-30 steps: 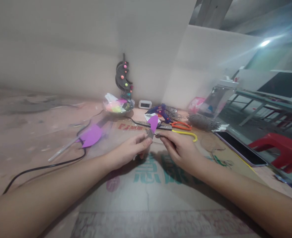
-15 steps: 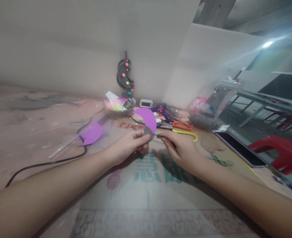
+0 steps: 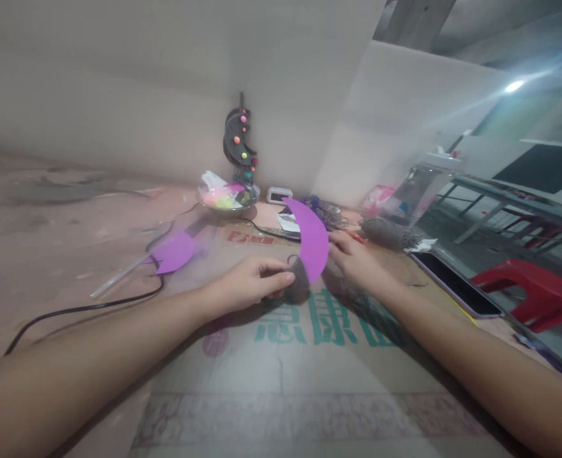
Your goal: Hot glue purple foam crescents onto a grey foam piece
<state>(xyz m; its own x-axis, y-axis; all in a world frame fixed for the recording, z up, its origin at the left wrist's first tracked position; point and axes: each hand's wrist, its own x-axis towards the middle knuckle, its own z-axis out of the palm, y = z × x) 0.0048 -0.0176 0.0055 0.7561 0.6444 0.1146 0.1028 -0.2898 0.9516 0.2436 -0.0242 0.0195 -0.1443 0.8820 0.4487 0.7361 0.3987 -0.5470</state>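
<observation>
My left hand (image 3: 250,283) pinches the lower tip of a purple crescent-shaped cutout (image 3: 316,238), where dark grey yarn (image 3: 299,273) is wrapped around it. The crescent stands tilted with its curved outer edge to the right. A small loop of the yarn sticks up by my left fingertips. Just right of the crescent, my right hand (image 3: 357,257) reaches over the scissors, fingers stretched out; its fingertips lie close to the crescent's edge. A bit of orange scissor handle (image 3: 357,238) shows behind that hand, while the rest is covered.
A glass bowl of scraps (image 3: 228,196) stands at the back, below a hanging dark crescent ornament (image 3: 237,137). A second purple piece (image 3: 176,251), a clear stick (image 3: 119,277) and a black cable (image 3: 85,308) lie left. A grey yarn roll (image 3: 386,233) and a phone (image 3: 455,283) lie right.
The crescent has swung right and its upper tip now points up-left. My right hand has left the grey end and moved up and right, over the orange and yellow scissors.
</observation>
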